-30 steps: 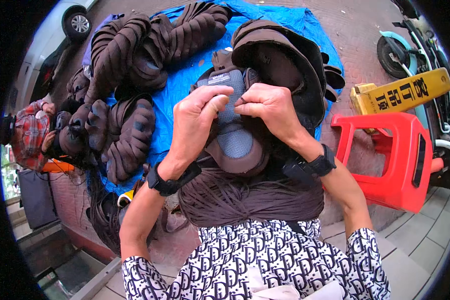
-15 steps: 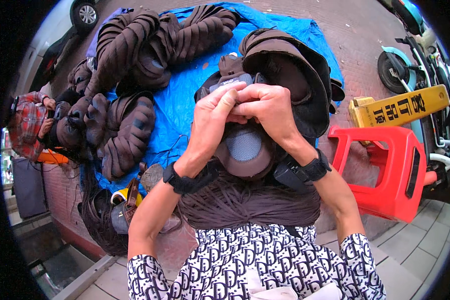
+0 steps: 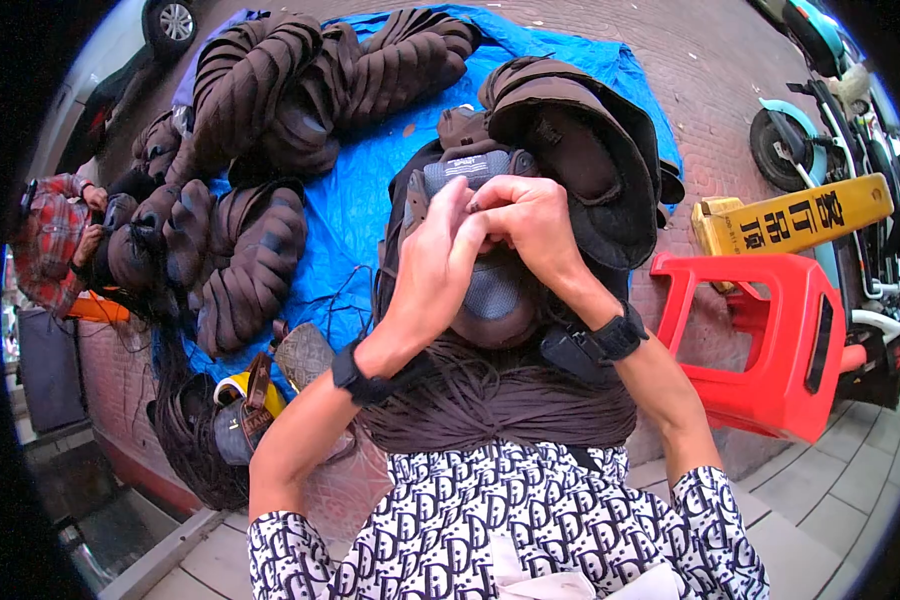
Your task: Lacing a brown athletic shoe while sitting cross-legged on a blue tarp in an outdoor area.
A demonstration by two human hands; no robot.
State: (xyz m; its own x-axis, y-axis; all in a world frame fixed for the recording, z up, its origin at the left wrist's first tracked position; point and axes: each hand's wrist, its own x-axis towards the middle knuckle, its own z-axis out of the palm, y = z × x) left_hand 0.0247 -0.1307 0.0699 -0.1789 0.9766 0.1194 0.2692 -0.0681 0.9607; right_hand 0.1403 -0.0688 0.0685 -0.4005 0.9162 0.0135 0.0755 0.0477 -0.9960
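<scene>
A brown shoe upper (image 3: 495, 300) with blue-grey mesh lies in front of me, its toe toward my body. Over its middle, my left hand (image 3: 432, 255) and my right hand (image 3: 532, 228) meet with fingers bent close together. The right thumb and forefinger pinch at a small dark bit, too small to name. My left fingers are drawn together beside it; what they hold is hidden. Beneath the toe, a thick bundle of dark brown shoelaces (image 3: 500, 405) lies across my lap. Nested brown uppers (image 3: 580, 150) stand just beyond my right hand.
Long stacks of brown uppers (image 3: 255, 95) lie on a blue tarp (image 3: 350, 240). A red plastic stool (image 3: 770, 340) and a long yellow box (image 3: 800, 215) are at right, near parked scooters (image 3: 795, 150). At left, a person in a plaid sleeve (image 3: 55, 240) handles uppers.
My hands have shifted slightly apart at the fingertips, the left turning more upright. More of the upper's tongue now shows beyond them. The view has tilted slightly.
</scene>
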